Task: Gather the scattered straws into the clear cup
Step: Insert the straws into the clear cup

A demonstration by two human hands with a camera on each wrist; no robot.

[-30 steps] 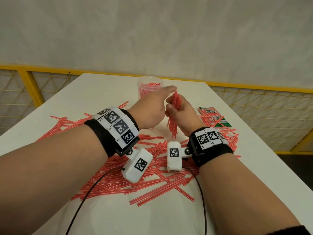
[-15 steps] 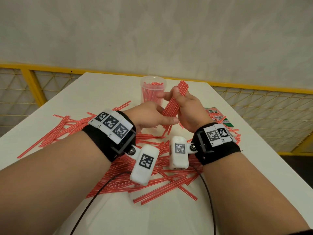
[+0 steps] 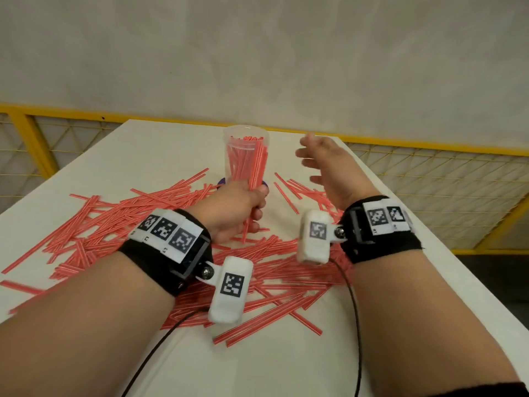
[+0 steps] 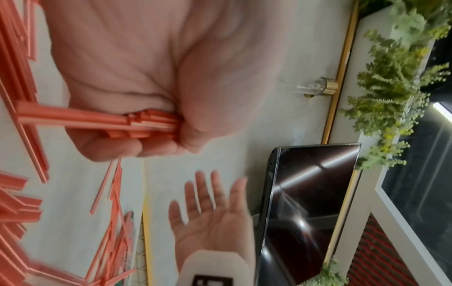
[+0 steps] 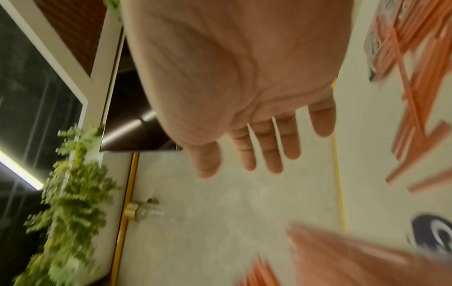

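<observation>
At the far middle of the table (image 3: 160, 150), the cup (image 3: 246, 156) is seen upright, already packed with red straws standing on end. Just in front of it, a bundle (image 3: 252, 207) is held upright in the left hand (image 3: 232, 213), fingers curled tightly round it, probably so that the ends can be squared before the bundle is lifted to the rim. Beside the cup, the right hand (image 3: 329, 170) is held off the table, fingers spread and nothing gripped; it seems free to steady the cup. Many loose straws (image 3: 272, 282) are left scattered across the table round both wrists, so much of the task remains. Half a second earlier the bundle was pinched by the right hand and only supported by the left; it has since been passed over, and the right hand has been drawn away.
</observation>
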